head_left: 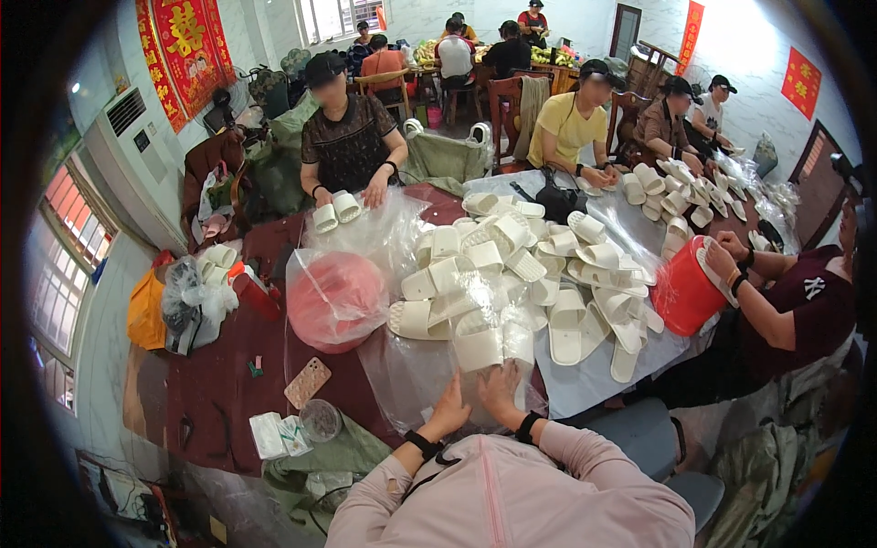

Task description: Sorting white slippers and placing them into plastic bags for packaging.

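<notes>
White slippers (479,351) sit paired amid clear plastic (402,384), left hand (448,408) and right hand (500,393) close, fingers' grip impossible to tell—best nudged evenly!

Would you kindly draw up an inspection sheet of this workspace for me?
Surface: dark red tabletop, partly covered by clear plastic and a pale sheet.
Job's things: two cream slippers, in or under clear plastic; a large slipper pile beyond.
Clutter: phone, clear tub and white packets, left of the hands.
Grip: left hand at the plastic, right hand at the slippers' near end; exact hold unclear.
Cables: none identifiable for certain.
Surroundings: co-workers around the table; red bucket at right.
</notes>
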The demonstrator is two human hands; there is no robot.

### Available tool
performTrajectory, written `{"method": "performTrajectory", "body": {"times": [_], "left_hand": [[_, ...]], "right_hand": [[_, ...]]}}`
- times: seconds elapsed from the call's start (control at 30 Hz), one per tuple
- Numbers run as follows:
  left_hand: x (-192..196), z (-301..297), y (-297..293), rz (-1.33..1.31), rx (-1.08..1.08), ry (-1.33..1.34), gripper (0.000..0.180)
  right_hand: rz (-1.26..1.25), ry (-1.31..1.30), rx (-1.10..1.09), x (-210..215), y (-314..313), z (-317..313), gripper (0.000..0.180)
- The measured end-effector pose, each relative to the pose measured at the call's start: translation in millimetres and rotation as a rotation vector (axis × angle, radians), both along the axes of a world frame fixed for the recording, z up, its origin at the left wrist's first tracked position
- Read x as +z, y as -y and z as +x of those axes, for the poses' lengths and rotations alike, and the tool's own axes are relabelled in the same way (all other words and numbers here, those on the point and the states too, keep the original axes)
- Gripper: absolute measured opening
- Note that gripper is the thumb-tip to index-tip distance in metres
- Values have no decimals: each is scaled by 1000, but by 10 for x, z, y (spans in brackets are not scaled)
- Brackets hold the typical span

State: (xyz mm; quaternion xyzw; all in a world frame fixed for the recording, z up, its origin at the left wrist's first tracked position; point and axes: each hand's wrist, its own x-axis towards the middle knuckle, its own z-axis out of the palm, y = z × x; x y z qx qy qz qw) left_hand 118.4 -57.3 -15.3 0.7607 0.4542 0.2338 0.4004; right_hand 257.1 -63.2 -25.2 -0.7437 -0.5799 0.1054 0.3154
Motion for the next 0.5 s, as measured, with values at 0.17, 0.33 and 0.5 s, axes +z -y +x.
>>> {"method": "performTrajectory", "body": {"times": [0.17,0.33,0.5], "left_hand": [[133,-37,-146,-130,-129,-79,61],[301,-114,-314,-260,-59,292,48],[1022,-78,-300,-580,33,360,48]], "right_hand": [[-321,303,167,-105,-30,70,44],[-223,233,576,175,-106,343,33],[-545,-305,660,202,-35,282,56]]}}
